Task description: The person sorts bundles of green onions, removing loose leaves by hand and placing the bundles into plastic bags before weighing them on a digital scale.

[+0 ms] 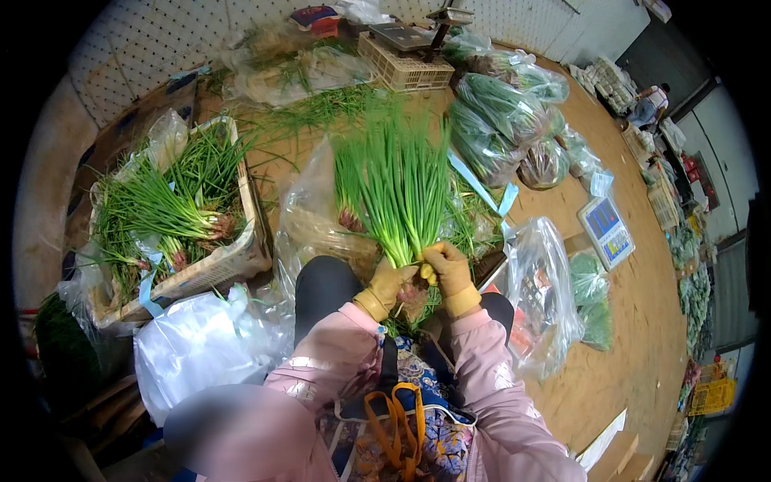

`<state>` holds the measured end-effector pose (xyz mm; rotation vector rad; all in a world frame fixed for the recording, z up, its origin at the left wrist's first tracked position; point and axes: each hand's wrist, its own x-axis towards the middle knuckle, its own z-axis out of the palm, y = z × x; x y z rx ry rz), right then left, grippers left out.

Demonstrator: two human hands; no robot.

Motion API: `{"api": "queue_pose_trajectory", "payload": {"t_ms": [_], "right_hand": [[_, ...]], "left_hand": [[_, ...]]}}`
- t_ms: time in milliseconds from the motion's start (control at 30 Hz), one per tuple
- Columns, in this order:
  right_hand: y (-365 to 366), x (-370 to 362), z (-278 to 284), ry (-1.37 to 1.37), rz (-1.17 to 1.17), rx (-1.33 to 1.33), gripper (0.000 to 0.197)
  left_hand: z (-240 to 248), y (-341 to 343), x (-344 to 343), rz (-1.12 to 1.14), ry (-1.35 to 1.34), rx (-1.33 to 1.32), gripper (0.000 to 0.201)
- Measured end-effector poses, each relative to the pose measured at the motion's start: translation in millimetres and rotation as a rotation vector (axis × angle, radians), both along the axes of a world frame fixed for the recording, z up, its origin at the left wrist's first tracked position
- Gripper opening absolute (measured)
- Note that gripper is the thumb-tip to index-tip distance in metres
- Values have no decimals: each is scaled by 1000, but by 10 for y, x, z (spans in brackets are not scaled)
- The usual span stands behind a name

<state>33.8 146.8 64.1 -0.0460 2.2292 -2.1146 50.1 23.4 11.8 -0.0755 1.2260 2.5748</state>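
Note:
A bunch of scallions point(401, 185) stands upright in front of me, green tops pointing away and reddish root ends toward my lap. My left hand point(387, 289), in a tan glove, is closed around the lower stalks. My right hand point(448, 271), gloved alike, is closed on the stalks from the other side, its fingers bent together near the roots. Another smaller bunch of scallions point(348, 201) lies just beyond, on clear plastic. To the left, a white plastic crate point(255, 221) holds more scallions with roots showing.
White plastic bags point(213, 341) lie at left, and a clear bag point(546, 297) at right. A digital scale point(608, 229) sits farther right. Filled bags of greens point(506, 108) are piled beyond. At the back, a platform scale point(401, 38) rests on a crate. Another person point(649, 106) is far right.

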Motion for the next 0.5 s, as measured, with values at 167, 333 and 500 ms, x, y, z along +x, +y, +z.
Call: {"api": "queue_pose_trajectory", "payload": {"t_ms": [167, 333, 500], "right_hand": [[374, -72, 194, -54, -92, -722, 17], [480, -221, 46, -85, -240, 182, 21], [217, -256, -114, 402, -167, 365, 16]], "left_hand": [[1, -122, 3, 31, -47, 83, 20], [-1, -150, -14, -68, -84, 199, 26], [2, -88, 1, -120, -75, 139, 23]]}}
